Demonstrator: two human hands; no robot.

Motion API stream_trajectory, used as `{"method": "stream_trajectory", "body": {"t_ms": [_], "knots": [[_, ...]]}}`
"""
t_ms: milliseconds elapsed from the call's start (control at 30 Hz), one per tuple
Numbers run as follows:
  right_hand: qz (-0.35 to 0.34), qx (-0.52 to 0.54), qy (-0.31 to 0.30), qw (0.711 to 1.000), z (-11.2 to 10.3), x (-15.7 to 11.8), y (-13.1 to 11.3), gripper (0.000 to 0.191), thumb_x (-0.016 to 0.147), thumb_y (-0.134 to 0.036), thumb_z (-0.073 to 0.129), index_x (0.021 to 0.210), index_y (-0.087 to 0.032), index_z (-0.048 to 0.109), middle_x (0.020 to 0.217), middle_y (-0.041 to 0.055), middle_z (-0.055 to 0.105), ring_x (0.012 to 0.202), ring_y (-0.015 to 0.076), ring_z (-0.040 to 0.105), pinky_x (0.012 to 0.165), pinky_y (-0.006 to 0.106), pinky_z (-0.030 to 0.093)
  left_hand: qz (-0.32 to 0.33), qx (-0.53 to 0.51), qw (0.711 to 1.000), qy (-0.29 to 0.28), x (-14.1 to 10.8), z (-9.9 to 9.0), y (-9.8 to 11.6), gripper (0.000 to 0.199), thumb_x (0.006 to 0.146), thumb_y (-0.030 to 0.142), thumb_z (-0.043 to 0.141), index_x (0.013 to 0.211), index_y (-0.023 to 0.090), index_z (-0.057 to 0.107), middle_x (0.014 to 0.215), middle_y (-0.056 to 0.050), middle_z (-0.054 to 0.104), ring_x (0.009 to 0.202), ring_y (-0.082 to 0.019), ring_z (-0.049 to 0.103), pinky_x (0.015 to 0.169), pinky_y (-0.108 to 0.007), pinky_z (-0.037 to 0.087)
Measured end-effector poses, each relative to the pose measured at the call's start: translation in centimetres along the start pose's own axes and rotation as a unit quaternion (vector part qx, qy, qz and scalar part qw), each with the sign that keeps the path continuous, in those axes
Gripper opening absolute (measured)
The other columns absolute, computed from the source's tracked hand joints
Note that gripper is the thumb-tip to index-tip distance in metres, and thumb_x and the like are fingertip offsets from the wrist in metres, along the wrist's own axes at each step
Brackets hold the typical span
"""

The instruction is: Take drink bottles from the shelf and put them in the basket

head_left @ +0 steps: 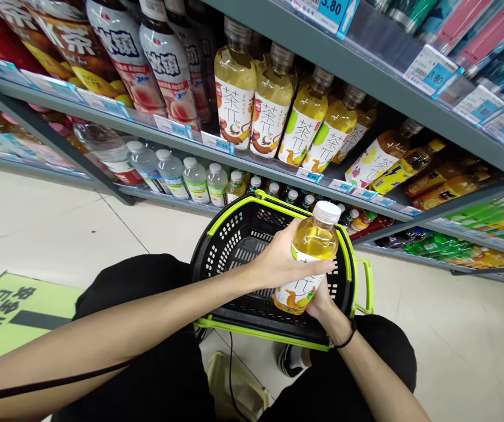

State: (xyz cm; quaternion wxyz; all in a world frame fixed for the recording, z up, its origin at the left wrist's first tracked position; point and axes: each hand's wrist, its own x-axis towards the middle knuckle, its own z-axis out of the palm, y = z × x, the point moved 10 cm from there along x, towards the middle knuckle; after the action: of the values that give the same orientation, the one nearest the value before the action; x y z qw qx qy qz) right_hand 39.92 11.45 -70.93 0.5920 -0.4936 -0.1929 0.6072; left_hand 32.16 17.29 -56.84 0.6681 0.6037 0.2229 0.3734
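A bottle of yellow tea [316,240] with a white cap and white label is held tilted over a black basket [234,234] with lime-green edges. My left hand [281,258] wraps round the bottle's left side, its thumb across the label. Behind the bottle's lower right side, my right hand [320,299] supports it, with its fingers mostly hidden. The basket sits between my knees, and no goods show in its visible part.
Shelves [146,123] of drinks run across the front, with similar tea bottles [267,111] in the middle row. Small capped bottles [194,179] stand lower down. A green floor sign [19,316] lies at the left. A black cord hangs below the basket.
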Motion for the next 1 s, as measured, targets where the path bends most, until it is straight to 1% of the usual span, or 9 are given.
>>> {"method": "stream_trajectory", "body": {"t_ms": [67, 200, 267, 467, 533, 633, 800, 900, 1000], "knots": [[0.011, 0.001, 0.004, 1.0, -0.1, 0.0, 0.1, 0.049, 0.083, -0.061, 0.061, 0.105, -0.02, 0.075, 0.096, 0.0107, 0.08, 0.106, 0.0346, 0.072, 0.085, 0.046, 0.062, 0.001, -0.003, 1.0, -0.002, 0.0, 0.0, 0.0, 0.064, 0.068, 0.037, 0.09, 0.118, 0.015, 0.055, 0.118, -0.013, 0.072, 0.106, -0.026, 0.07, 0.094, -0.04, 0.055], [0.083, 0.012, 0.014, 0.996, -0.3, -0.4, 1.1, 0.053, 0.072, -0.064, 0.071, 0.099, -0.019, 0.075, 0.091, 0.0107, 0.08, 0.106, 0.0366, 0.072, 0.086, 0.048, 0.062, -0.002, -0.007, 1.0, -0.003, 0.0, -0.1, -0.4, 0.064, 0.068, 0.038, 0.09, 0.117, 0.015, 0.056, 0.117, -0.013, 0.072, 0.103, -0.025, 0.07, 0.092, -0.039, 0.055], [0.102, 0.022, 0.027, 0.994, -0.5, -0.5, 1.2, 0.054, 0.068, -0.065, 0.074, 0.096, -0.02, 0.075, 0.091, 0.0102, 0.08, 0.106, 0.0368, 0.072, 0.087, 0.049, 0.062, -0.002, -0.007, 1.0, -0.003, 0.0, -0.1, -0.5, 0.064, 0.069, 0.039, 0.089, 0.117, 0.015, 0.056, 0.117, -0.013, 0.072, 0.103, -0.025, 0.069, 0.092, -0.039, 0.055], [0.077, 0.024, 0.029, 0.996, -0.4, -0.4, 0.8, 0.047, 0.072, -0.061, 0.075, 0.091, -0.019, 0.075, 0.092, 0.0106, 0.08, 0.103, 0.034, 0.073, 0.091, 0.046, 0.061, -0.013, -0.006, 1.0, 0.004, 0.0, -0.2, -0.8, 0.065, 0.068, 0.04, 0.09, 0.117, 0.015, 0.056, 0.117, -0.013, 0.071, 0.102, -0.025, 0.069, 0.092, -0.041, 0.055], [0.069, 0.026, 0.029, 0.997, -0.5, -0.4, 0.7, 0.045, 0.074, -0.06, 0.074, 0.092, -0.019, 0.076, 0.092, 0.01, 0.08, 0.101, 0.0329, 0.073, 0.089, 0.044, 0.061, -0.014, -0.008, 1.0, 0.005, 0.0, -0.2, -0.8, 0.065, 0.067, 0.04, 0.09, 0.117, 0.015, 0.056, 0.117, -0.013, 0.071, 0.102, -0.025, 0.069, 0.092, -0.041, 0.055], [0.079, 0.034, 0.028, 0.996, -0.6, -0.4, 1.0, 0.046, 0.076, -0.059, 0.073, 0.099, -0.019, 0.076, 0.095, 0.0094, 0.081, 0.098, 0.0324, 0.074, 0.087, 0.045, 0.062, -0.011, -0.004, 1.0, 0.005, 0.0, -0.2, -0.7, 0.065, 0.068, 0.039, 0.09, 0.118, 0.015, 0.056, 0.117, -0.013, 0.071, 0.103, -0.025, 0.069, 0.092, -0.04, 0.055], [0.064, 0.059, 0.013, 0.996, -0.5, -0.3, 0.9, 0.044, 0.079, -0.055, 0.074, 0.104, -0.018, 0.076, 0.097, 0.0099, 0.081, 0.108, 0.0341, 0.072, 0.093, 0.047, 0.06, -0.005, 0.0, 1.0, -0.004, 0.1, -0.2, -0.7, 0.063, 0.07, 0.038, 0.089, 0.118, 0.015, 0.056, 0.116, -0.012, 0.072, 0.104, -0.025, 0.069, 0.093, -0.039, 0.054], [0.063, 0.07, 0.004, 0.996, -0.2, -0.3, 0.9, 0.041, 0.078, -0.054, 0.075, 0.1, -0.019, 0.076, 0.1, 0.0103, 0.081, 0.113, 0.0344, 0.071, 0.095, 0.047, 0.059, -0.014, 0.003, 1.0, -0.004, 0.1, -0.3, -0.8, 0.063, 0.07, 0.039, 0.089, 0.119, 0.016, 0.056, 0.116, -0.011, 0.071, 0.104, -0.024, 0.069, 0.092, -0.038, 0.054], [0.067, 0.07, 0.015, 0.995, -0.1, -0.4, 0.9, 0.039, 0.072, -0.054, 0.079, 0.09, -0.02, 0.075, 0.1, 0.0102, 0.081, 0.116, 0.0354, 0.069, 0.096, 0.048, 0.059, -0.02, -0.001, 1.0, -0.003, 0.1, -0.3, -0.9, 0.064, 0.07, 0.039, 0.09, 0.119, 0.016, 0.056, 0.117, -0.011, 0.071, 0.105, -0.024, 0.069, 0.092, -0.038, 0.054]]}}
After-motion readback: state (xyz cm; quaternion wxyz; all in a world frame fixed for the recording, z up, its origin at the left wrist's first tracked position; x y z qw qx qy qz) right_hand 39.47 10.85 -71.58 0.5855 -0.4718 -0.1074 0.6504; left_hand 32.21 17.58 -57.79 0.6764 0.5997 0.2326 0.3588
